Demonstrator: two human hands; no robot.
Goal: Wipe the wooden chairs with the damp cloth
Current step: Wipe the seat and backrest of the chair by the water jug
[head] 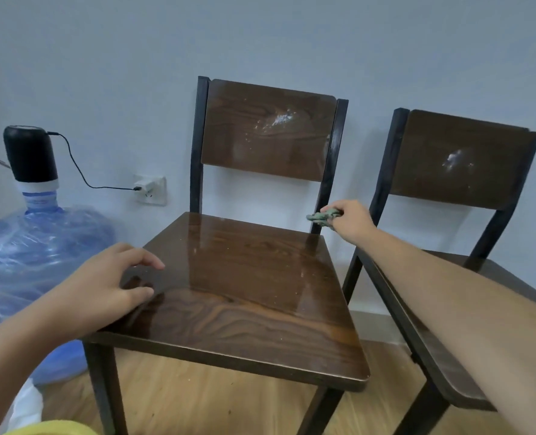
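Fingers (331,211) of the right hand (351,219) are curled tight around a bunched green cloth (320,217), holding it against the lower part of the right rear post of the nearer chair (260,296), just above the back corner of its seat. Over on the other side, the left hand (103,290) rests at the front left part of that seat with its fingers (144,259) spread and loose, gripping nothing. White dusty smears (277,119) show on the chair's backrest, and pale specks dot the glossy seat. A second chair (461,164) stands just beside it to the right, with a similar white smudge on its backrest. Left of the chairs, a blue water jug (37,246) with a black pump top (29,152) sits on the wooden floor (204,403), its cable running to a wall socket (150,189).
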